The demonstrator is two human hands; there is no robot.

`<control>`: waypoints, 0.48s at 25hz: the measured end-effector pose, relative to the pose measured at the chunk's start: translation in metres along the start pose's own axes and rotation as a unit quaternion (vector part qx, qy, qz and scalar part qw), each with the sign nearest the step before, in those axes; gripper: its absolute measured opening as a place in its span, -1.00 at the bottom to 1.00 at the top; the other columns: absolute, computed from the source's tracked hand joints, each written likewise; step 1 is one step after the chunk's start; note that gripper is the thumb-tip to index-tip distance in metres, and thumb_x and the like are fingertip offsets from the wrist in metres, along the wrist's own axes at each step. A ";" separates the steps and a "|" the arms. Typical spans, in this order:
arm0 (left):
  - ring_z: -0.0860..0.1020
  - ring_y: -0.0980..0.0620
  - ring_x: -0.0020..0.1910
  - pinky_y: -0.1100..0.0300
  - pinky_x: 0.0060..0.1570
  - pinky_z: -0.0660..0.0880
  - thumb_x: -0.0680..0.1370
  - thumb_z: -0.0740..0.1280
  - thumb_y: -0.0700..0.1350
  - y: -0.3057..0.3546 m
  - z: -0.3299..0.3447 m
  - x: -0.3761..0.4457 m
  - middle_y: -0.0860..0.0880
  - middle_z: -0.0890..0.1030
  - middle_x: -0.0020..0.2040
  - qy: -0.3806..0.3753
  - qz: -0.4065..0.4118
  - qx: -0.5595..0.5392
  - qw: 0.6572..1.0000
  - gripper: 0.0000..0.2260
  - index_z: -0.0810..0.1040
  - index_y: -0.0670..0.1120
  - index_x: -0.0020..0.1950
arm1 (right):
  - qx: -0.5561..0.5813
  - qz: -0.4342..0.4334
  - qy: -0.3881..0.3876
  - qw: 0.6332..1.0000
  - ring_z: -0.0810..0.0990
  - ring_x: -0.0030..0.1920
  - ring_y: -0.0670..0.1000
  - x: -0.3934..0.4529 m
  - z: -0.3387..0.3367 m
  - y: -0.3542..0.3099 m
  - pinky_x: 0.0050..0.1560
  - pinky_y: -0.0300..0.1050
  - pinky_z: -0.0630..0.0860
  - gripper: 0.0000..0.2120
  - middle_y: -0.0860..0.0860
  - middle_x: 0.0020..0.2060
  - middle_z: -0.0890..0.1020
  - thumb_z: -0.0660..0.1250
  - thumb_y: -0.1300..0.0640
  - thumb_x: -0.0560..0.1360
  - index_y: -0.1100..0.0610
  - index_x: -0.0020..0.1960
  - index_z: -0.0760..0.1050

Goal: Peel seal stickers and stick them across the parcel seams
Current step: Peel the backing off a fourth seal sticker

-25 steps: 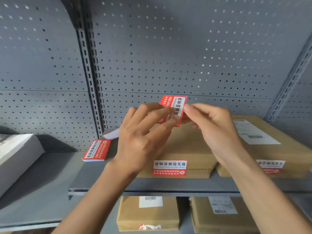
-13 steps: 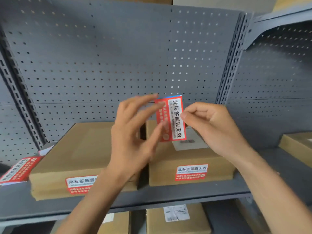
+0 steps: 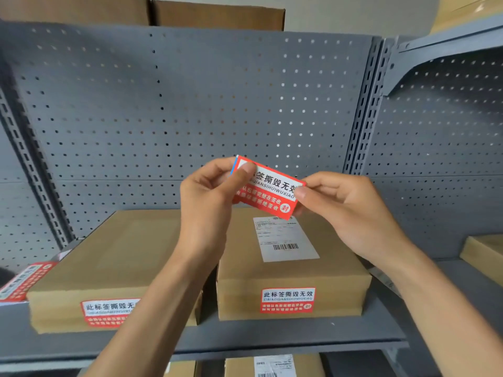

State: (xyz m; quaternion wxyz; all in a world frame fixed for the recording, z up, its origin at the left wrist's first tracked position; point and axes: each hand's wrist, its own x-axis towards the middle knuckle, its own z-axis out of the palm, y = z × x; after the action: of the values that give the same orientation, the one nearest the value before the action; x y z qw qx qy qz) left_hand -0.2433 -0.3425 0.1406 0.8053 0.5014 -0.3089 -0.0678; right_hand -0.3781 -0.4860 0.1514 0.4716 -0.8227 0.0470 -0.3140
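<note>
- Fingers: left hand (image 3: pixel 206 202) pinches the upper-left corner of the red seal sticker (image 3: pixel 268 190), thumb (image 3: pixel 242 174) on the printed face, other fingers curled behind; looks placed there to work the corner loose from its backing.
- Right hand (image 3: pixel 345 208) pinches the sticker's right edge, thumb tip on the face, remaining fingers curled under; likely steadying the sheet so the left can peel.
- Sticker is held in the air between both hands, face toward the person, tilted down to the right, above the right parcel (image 3: pixel 294 273) and not touching it.
- A thin blue-white edge shows at the top-left corner; probably the backing starting to split from the sticker, can't confirm.
- Right parcel sits on the grey shelf (image 3: pixel 272 338), a shipping label (image 3: pixel 285 240) on top and a seal sticker already on its front face (image 3: pixel 287 300).
- Left parcel (image 3: pixel 109 268) sits just beside it, also with a front seal sticker (image 3: pixel 109 311), partly hidden by the left forearm.
- Stack of unused red stickers (image 3: pixel 24 281) lies at the shelf's far left, within reach for the next pick.
- Judgement: peel step in progress; which seam this one goes on is unclear, both front faces look done.
- More parcels on the lower shelf (image 3: pixel 272 365), only partly visible.
</note>
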 end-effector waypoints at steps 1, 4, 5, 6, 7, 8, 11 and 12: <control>0.64 0.02 -0.22 0.24 -0.23 0.55 0.59 0.43 -0.21 0.001 0.001 0.000 -0.05 0.70 -0.23 0.006 -0.011 -0.008 1.000 -0.93 0.67 -0.15 -0.09 | 0.021 0.003 0.006 1.000 0.74 -0.10 -0.05 0.002 -0.001 0.001 0.00 -0.24 0.61 -0.86 0.02 -0.12 0.78 0.36 0.17 0.61 0.19 0.00 0.68; 0.63 0.03 -0.24 0.27 -0.28 0.54 0.60 0.41 -0.19 0.001 0.001 -0.003 -0.06 0.69 -0.21 0.019 -0.031 -0.029 0.999 -0.92 0.66 -0.15 -0.08 | 0.068 0.006 0.014 0.998 0.71 -0.16 -0.04 0.005 0.001 0.003 -0.08 -0.31 0.58 -0.86 0.11 -0.13 0.77 0.35 0.24 0.61 0.25 -0.01 0.67; 0.63 0.03 -0.24 0.26 -0.27 0.55 0.61 0.41 -0.18 0.001 0.001 -0.003 -0.06 0.69 -0.21 0.024 -0.036 -0.038 0.998 -0.91 0.66 -0.14 -0.08 | 0.080 0.006 0.012 0.997 0.70 -0.17 -0.04 0.006 0.002 0.003 -0.08 -0.29 0.58 -0.86 0.12 -0.14 0.77 0.35 0.24 0.60 0.25 -0.01 0.68; 0.62 0.02 -0.24 0.24 -0.26 0.55 0.61 0.41 -0.18 0.001 0.000 -0.003 -0.06 0.68 -0.21 0.030 -0.039 -0.047 0.998 -0.90 0.66 -0.13 -0.09 | 0.087 0.007 0.008 0.996 0.70 -0.17 -0.02 0.005 0.003 0.003 -0.06 -0.24 0.60 -0.87 0.12 -0.14 0.76 0.35 0.23 0.60 0.23 0.00 0.68; 0.61 0.02 -0.25 0.22 -0.25 0.54 0.61 0.41 -0.18 0.001 0.000 -0.003 -0.05 0.68 -0.23 0.037 -0.043 -0.054 0.997 -0.90 0.66 -0.12 -0.10 | 0.088 0.008 0.003 0.996 0.70 -0.16 -0.01 0.005 0.004 0.003 -0.04 -0.19 0.62 -0.86 0.13 -0.13 0.76 0.36 0.23 0.59 0.23 0.00 0.69; 0.59 0.01 -0.27 0.20 -0.24 0.53 0.61 0.41 -0.17 0.000 -0.002 -0.002 -0.04 0.67 -0.23 0.046 -0.047 -0.057 0.996 -0.91 0.66 -0.11 -0.09 | 0.084 0.008 -0.004 0.996 0.70 -0.15 0.01 0.005 0.005 0.003 0.00 -0.13 0.61 -0.86 0.13 -0.13 0.76 0.36 0.23 0.59 0.23 0.01 0.69; 0.54 0.01 -0.30 0.21 -0.32 0.49 0.61 0.42 -0.15 -0.001 -0.004 -0.002 -0.05 0.66 -0.23 0.071 -0.054 -0.061 0.994 -0.92 0.66 -0.11 -0.08 | 0.071 0.012 -0.030 0.997 0.70 -0.14 0.04 0.004 0.009 0.004 0.06 -0.08 0.61 -0.87 0.10 -0.14 0.77 0.37 0.23 0.58 0.24 -0.02 0.69; 0.54 0.02 -0.33 0.22 -0.36 0.48 0.61 0.42 -0.16 -0.001 -0.004 -0.003 -0.05 0.65 -0.24 0.078 -0.055 -0.063 0.993 -0.91 0.65 -0.11 -0.08 | 0.070 0.015 -0.034 0.997 0.70 -0.14 0.04 0.004 0.011 0.005 0.06 -0.08 0.61 -0.88 0.10 -0.15 0.77 0.38 0.24 0.58 0.24 -0.03 0.69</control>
State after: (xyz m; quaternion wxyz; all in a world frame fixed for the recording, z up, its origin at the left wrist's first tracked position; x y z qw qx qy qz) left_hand -0.2431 -0.3387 0.1375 0.8521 0.4693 -0.2127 -0.0920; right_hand -0.3683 -0.4821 0.1454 0.5340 -0.7971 0.0209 -0.2812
